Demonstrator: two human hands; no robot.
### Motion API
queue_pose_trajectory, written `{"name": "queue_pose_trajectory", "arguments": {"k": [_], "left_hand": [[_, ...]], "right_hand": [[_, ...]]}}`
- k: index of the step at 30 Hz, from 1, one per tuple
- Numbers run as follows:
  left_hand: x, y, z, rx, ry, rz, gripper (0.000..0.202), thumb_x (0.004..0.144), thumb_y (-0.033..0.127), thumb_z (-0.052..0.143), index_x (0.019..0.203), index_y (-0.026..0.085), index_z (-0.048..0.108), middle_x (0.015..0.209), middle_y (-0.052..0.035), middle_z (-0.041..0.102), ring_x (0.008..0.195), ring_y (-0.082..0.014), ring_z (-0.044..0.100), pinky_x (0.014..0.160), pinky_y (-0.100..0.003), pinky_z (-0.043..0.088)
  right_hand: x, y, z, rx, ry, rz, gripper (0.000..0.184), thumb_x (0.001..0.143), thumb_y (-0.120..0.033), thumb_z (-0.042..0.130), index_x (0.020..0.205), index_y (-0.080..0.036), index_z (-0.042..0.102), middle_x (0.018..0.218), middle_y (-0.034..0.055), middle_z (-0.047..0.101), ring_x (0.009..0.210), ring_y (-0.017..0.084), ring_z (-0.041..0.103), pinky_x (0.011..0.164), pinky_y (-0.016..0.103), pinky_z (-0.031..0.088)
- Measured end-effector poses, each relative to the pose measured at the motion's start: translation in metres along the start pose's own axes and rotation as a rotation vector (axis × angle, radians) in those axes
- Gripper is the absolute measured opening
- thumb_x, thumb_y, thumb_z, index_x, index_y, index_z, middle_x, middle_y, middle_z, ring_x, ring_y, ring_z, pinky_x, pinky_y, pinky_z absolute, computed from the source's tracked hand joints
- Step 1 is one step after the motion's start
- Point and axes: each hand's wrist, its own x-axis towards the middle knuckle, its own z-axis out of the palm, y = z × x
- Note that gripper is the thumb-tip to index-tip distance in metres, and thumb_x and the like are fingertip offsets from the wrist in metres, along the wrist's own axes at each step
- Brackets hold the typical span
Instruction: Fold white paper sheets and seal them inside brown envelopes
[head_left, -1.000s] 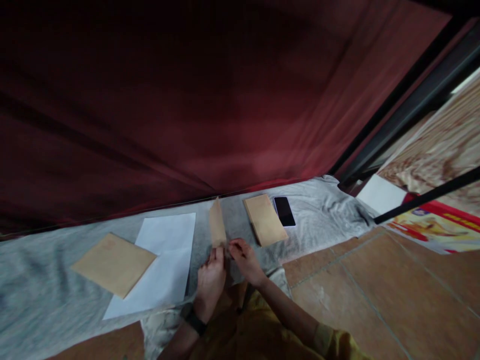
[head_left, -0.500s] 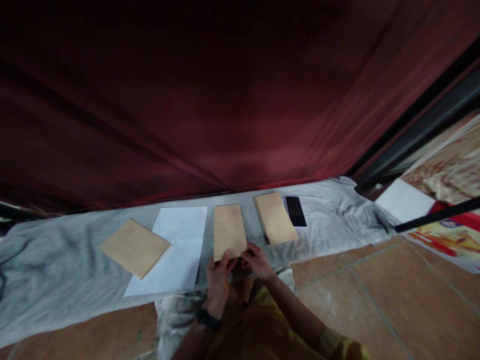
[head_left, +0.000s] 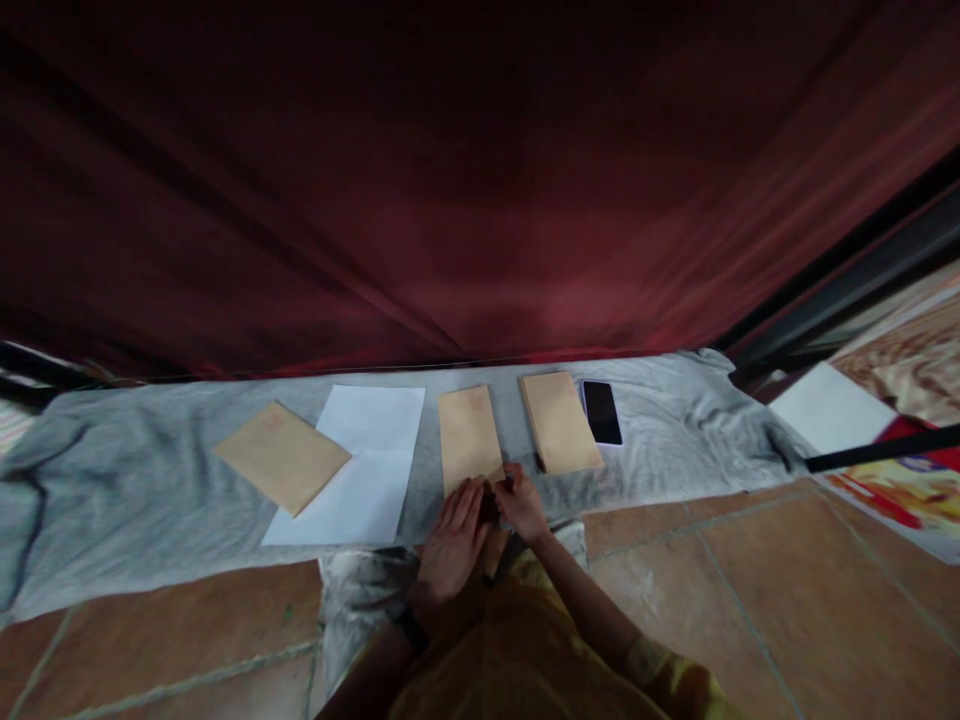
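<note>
A brown envelope (head_left: 469,432) lies lengthwise in front of me on the grey cloth, a faint red print at its far end. Flat across its near end rests my left hand (head_left: 452,535), fingers stretched out side by side. My right hand (head_left: 521,505) is closed, its fingertips pinching at the envelope's near right corner; the near edge is partly hidden by both hands. To the right sits a stack of brown envelopes (head_left: 562,422). On the left, another brown envelope (head_left: 283,455) overlaps white paper sheets (head_left: 375,480).
A dark-screened phone (head_left: 602,412) lies beside the stack. The grey cloth (head_left: 675,430) covers a narrow surface against a dark red curtain (head_left: 480,230). At right are a black bar (head_left: 885,448) and a colourful printed box (head_left: 900,490). Tiled floor (head_left: 675,590) shows below.
My left hand has gone from gripping the envelope's near edge to lying flat over it. My right fingers have closed at the corner. The view has shifted slightly.
</note>
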Motion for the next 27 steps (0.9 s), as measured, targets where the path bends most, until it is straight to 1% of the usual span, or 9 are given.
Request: {"name": "queue_pose_trajectory", "arguments": {"k": [3,6,8,11,12,14,17,20,27], "left_hand": [[-0.002,-0.001,0.010,0.148,-0.111,0.114,0.057,0.097,0.030,0.043,0.151,0.013,0.037,0.154,-0.0139,0.046,0.145,-0.0258,0.039,0.115,-0.045,0.040],[-0.004,-0.005,0.016,0.210,-0.120,0.127,0.060,0.097,0.031,0.042,0.154,0.011,0.032,0.156,-0.0150,0.043,0.147,-0.0263,0.036,0.117,-0.045,0.037],[-0.005,-0.007,0.019,0.223,-0.110,0.134,0.062,0.097,0.031,0.041,0.155,0.012,0.029,0.157,-0.0149,0.041,0.147,-0.0264,0.036,0.117,-0.046,0.037],[-0.008,-0.007,0.021,0.238,-0.099,0.146,0.067,0.095,0.029,0.043,0.157,0.012,0.023,0.158,-0.0153,0.039,0.146,-0.0267,0.037,0.118,-0.047,0.036],[-0.009,-0.007,0.022,0.248,-0.102,0.151,0.068,0.095,0.028,0.043,0.158,0.012,0.021,0.158,-0.0154,0.039,0.146,-0.0266,0.037,0.118,-0.046,0.035],[-0.010,-0.008,0.021,0.279,-0.111,0.158,0.069,0.094,0.027,0.043,0.158,0.012,0.020,0.158,-0.0149,0.039,0.146,-0.0265,0.037,0.120,-0.046,0.032],[-0.014,-0.010,0.017,0.321,-0.107,0.158,0.069,0.096,0.034,0.043,0.158,0.012,0.021,0.157,-0.0144,0.040,0.146,-0.0273,0.037,0.120,-0.047,0.031],[-0.020,-0.015,0.009,0.335,-0.090,0.132,0.072,0.097,0.043,0.044,0.157,0.012,0.023,0.156,-0.0157,0.041,0.146,-0.0291,0.037,0.119,-0.047,0.032],[-0.034,-0.033,0.000,0.350,-0.040,0.102,0.072,0.096,0.047,0.044,0.156,0.010,0.027,0.154,-0.0187,0.043,0.143,-0.0326,0.042,0.118,-0.048,0.032]], "right_hand": [[-0.001,0.000,-0.004,-0.083,0.019,-0.037,0.031,0.086,-0.024,0.046,0.115,-0.018,0.055,0.066,-0.0023,0.063,0.052,0.016,0.059,0.051,0.027,0.048],[-0.009,0.001,-0.014,-0.172,0.059,-0.109,0.035,0.088,-0.024,0.048,0.122,-0.016,0.056,0.088,0.0075,0.070,0.078,0.023,0.067,0.072,0.035,0.054],[-0.016,0.002,-0.019,-0.293,0.072,-0.283,0.036,0.093,-0.023,0.046,0.126,-0.016,0.058,0.106,0.0127,0.069,0.098,0.026,0.066,0.086,0.040,0.053],[-0.027,0.008,-0.019,-0.513,0.021,-0.642,0.040,0.098,-0.022,0.041,0.133,-0.018,0.058,0.127,0.0135,0.065,0.119,0.025,0.058,0.102,0.042,0.049],[-0.030,0.011,-0.017,-0.565,-0.005,-0.723,0.041,0.098,-0.022,0.042,0.136,-0.018,0.057,0.132,0.0131,0.063,0.123,0.025,0.056,0.105,0.042,0.047],[-0.034,0.018,-0.013,-0.641,-0.035,-0.815,0.045,0.098,-0.021,0.043,0.142,-0.016,0.053,0.139,0.0128,0.059,0.130,0.023,0.053,0.111,0.042,0.044],[-0.037,0.026,-0.010,-0.708,-0.032,-0.851,0.049,0.098,-0.017,0.042,0.147,-0.016,0.047,0.145,0.0114,0.055,0.135,0.023,0.049,0.115,0.045,0.040],[-0.038,0.031,-0.014,-0.742,0.002,-0.836,0.050,0.099,-0.017,0.042,0.149,-0.018,0.045,0.149,0.0100,0.052,0.137,0.023,0.049,0.118,0.046,0.036],[-0.039,0.035,-0.031,-0.780,0.030,-0.806,0.050,0.102,-0.019,0.040,0.152,-0.016,0.040,0.149,0.0108,0.051,0.140,0.023,0.045,0.120,0.047,0.031]]}}
